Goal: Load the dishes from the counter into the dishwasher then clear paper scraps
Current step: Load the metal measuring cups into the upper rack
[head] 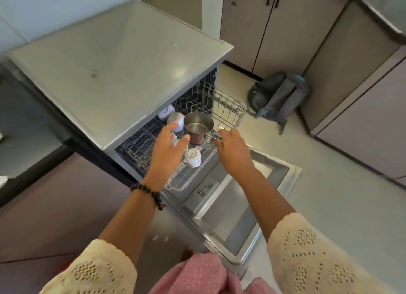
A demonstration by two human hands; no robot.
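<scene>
The left hand [169,148] hides most of a white cup [179,143] in the pulled-out upper rack [230,109], the dishwasher top [114,65] covers the rack's rear, the right hand's fingertips [219,134] vanish behind the steel saucepan's handle [214,136], and both sleeves run off the bottom edge.

rack's [230,109] right end bare, cups [193,157] and saucepan [198,126] crowding its left
</scene>
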